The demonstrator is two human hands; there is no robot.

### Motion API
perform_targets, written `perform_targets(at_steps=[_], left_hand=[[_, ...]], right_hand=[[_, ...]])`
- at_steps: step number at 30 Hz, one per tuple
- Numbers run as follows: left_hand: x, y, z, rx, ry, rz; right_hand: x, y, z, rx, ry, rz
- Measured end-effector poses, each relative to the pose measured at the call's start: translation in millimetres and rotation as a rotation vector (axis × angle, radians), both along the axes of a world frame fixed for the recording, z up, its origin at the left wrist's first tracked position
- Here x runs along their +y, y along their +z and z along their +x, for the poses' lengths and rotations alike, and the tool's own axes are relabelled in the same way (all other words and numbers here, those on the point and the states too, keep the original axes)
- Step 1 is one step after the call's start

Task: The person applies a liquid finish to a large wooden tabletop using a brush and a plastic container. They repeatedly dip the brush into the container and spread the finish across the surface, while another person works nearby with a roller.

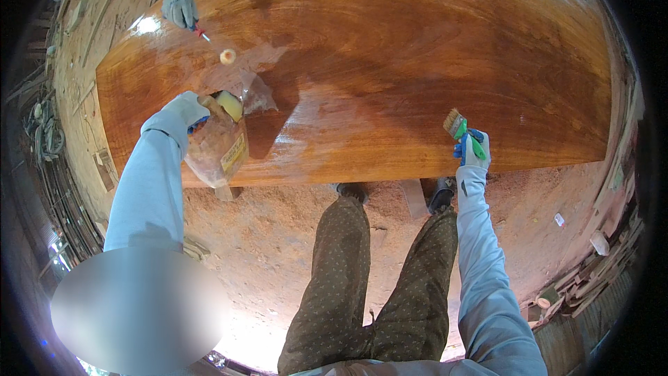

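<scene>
My left hand (pixel 182 113), in a white and blue work glove, is closed on the side of a clear plastic bag (pixel 212 150) with a yellow label. The bag is at the near edge of a glossy brown wooden slab (pixel 417 56), its mouth toward the slab's far side. A pale yellow lump (pixel 229 106) shows at that mouth. At the right, my gloved right hand (pixel 474 150) grips a green-handled paintbrush (pixel 456 124), bristles up and leftward, over the near part of the slab.
Across the slab, another person's gloved hand (pixel 179 4) holds a thin red-handled tool (pixel 200 33). Near its tip is a small round cream-coloured thing (pixel 227 56). Wood scraps (pixel 591 278) lie at the right; reddish ground (pixel 278 237) spreads around my feet.
</scene>
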State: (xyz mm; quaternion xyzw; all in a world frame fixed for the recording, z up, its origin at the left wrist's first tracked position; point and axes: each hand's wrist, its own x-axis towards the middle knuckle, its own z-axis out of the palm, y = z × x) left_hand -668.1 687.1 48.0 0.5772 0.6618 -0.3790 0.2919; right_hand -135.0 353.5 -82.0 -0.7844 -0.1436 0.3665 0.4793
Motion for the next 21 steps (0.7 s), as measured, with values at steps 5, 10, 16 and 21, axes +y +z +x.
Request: perform_targets(at_steps=[5,10,16,21], left_hand=[[-3,3,-3,-0.065,0.023,0.016],[2,9,-8,-0.025,-0.023,0.038],[3,4,-11,-0.051,0.034,0.022],[3,4,-22,-0.073,0.086,0.036]], right_hand=[[-4,-7,-6,0.015,0.020,0.041],[8,-17,-28,0.055,0.030,0.011],[22,-25,-43,0.089,0.064,0.035],[30,-24,-50,0.078,0.080,0.004]])
